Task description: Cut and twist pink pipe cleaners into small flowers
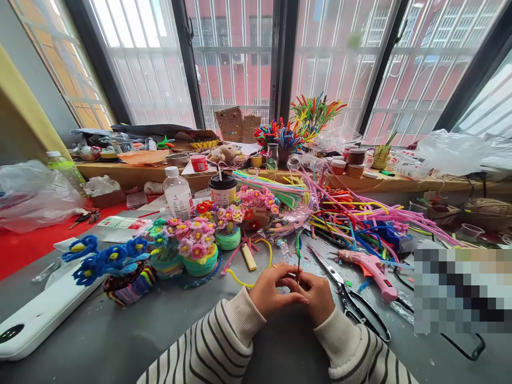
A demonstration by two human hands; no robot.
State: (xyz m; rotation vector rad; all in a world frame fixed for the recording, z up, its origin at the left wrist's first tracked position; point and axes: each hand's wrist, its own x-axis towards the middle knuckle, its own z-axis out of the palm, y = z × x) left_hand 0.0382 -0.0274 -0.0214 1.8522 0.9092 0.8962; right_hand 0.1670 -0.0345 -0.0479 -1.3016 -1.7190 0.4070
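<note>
My left hand (278,292) and my right hand (317,296) meet above the grey table, fingertips pressed together. Between them they pinch a thin dark pipe cleaner (298,255), held upright, with some green and blue near its top. Its lower end is hidden by my fingers. Just to the right lie large black-handled scissors (340,282), blades pointing away. Beyond those rests a pink hot glue gun (374,269). A pale yellow lighter (248,257) and a bent yellow pipe cleaner (270,250) are behind my left hand.
Pots of fuzzy flowers, blue (114,256) and pink (197,240), stand at left near a long white device (48,314). Behind are a bottle (178,194), a lidded cup (223,191) and piles of pipe cleaners (360,213). A crowded ledge (248,175) runs under the windows.
</note>
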